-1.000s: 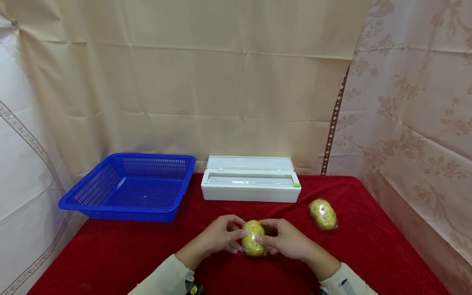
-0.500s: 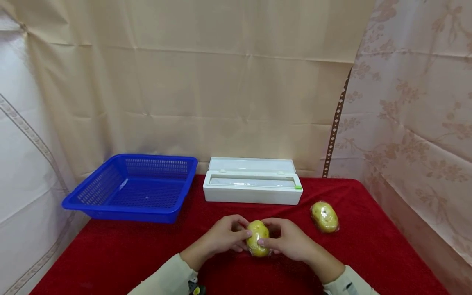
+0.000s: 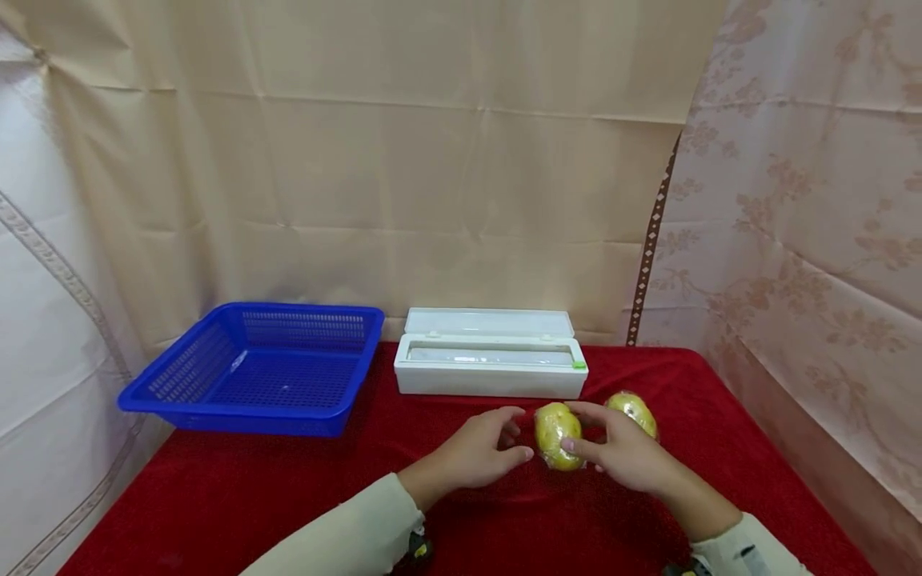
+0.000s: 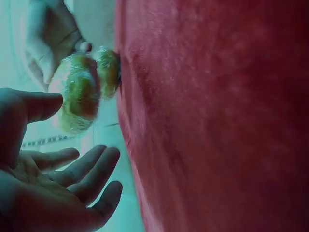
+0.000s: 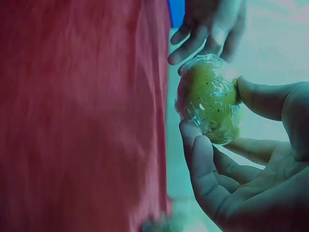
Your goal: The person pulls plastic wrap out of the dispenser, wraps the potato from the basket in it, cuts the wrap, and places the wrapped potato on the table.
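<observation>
Between the thumb and fingers of my right hand [image 3: 627, 450] is a potato [image 3: 556, 436] wrapped in clear film; in the right wrist view the film on this potato [image 5: 210, 99] looks wrinkled and shiny. My left hand [image 3: 481, 448] is just left of it, fingers parted and apart from the potato, as the left wrist view of that hand [image 4: 63, 169] also shows. Behind the right hand a second film-wrapped potato [image 3: 634, 410] lies on the red cloth, partly hidden by that hand in the head view.
A white cling film dispenser [image 3: 491, 379] with its lid raised stands at the back middle. Left of it sits a blue plastic basket [image 3: 252, 422]. Red cloth [image 3: 288, 496] covers the table, and beige curtains [image 3: 374, 176] hang behind it.
Both hands have moved right and slightly away from me, the potato going with the right hand. The left hand has let go of the potato. The second potato stays put.
</observation>
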